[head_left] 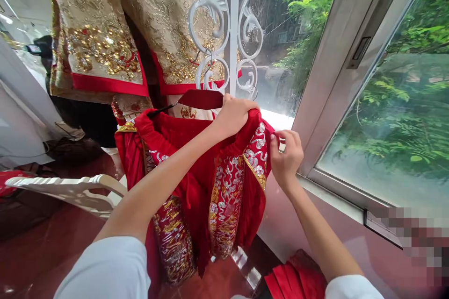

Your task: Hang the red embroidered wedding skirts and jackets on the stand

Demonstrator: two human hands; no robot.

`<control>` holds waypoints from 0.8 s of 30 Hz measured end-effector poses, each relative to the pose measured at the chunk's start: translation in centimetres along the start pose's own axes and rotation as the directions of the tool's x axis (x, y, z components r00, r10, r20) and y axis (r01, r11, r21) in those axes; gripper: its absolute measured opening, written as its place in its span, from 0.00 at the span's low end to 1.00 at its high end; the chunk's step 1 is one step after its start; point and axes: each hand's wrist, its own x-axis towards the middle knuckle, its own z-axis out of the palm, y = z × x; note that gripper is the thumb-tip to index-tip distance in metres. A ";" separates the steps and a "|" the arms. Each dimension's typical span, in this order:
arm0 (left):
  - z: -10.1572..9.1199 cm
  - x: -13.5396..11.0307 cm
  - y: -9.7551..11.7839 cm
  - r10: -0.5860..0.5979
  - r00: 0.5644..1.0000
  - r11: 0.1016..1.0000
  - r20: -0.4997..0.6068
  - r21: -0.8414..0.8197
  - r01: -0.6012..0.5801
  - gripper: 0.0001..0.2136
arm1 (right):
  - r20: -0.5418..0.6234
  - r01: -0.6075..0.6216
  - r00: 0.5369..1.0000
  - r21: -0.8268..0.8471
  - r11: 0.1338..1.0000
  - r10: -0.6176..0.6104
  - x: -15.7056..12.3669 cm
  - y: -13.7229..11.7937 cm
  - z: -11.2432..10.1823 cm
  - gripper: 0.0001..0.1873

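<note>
A red embroidered garment [224, 187] with silver and gold patterns hangs on a dark red hanger [201, 99], hooked onto a white scrolled metal stand [228, 32]. My left hand [235, 114] grips the garment's top edge just below the hanger. My right hand [286, 152] pinches the garment's right edge near the window. Both hands are closed on the cloth.
A gold and red embroidered robe [105, 32] hangs above at the left. A white chair back [70, 189] stands at the lower left. A window frame [336, 56] runs along the right. Red folded cloth [298, 280] lies on the floor below.
</note>
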 end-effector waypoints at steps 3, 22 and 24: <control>-0.2 0.3 0.0 0.010 1.000 1.000 0.027 0.016 -0.011 0.22 | 0.087 0.075 0.993 -0.011 0.997 -0.074 -1.6 -1.2 0.6 0.16; -0.3 0.4 0.3 -0.049 0.998 0.999 0.028 -0.001 0.049 0.12 | 0.187 -0.185 0.971 0.211 0.960 0.146 5.1 1.9 -3.7 0.17; 1.0 0.4 0.3 -0.080 0.996 0.995 -0.049 0.059 0.083 0.12 | 0.275 -0.140 0.956 0.118 0.983 0.103 4.0 3.1 -2.5 0.16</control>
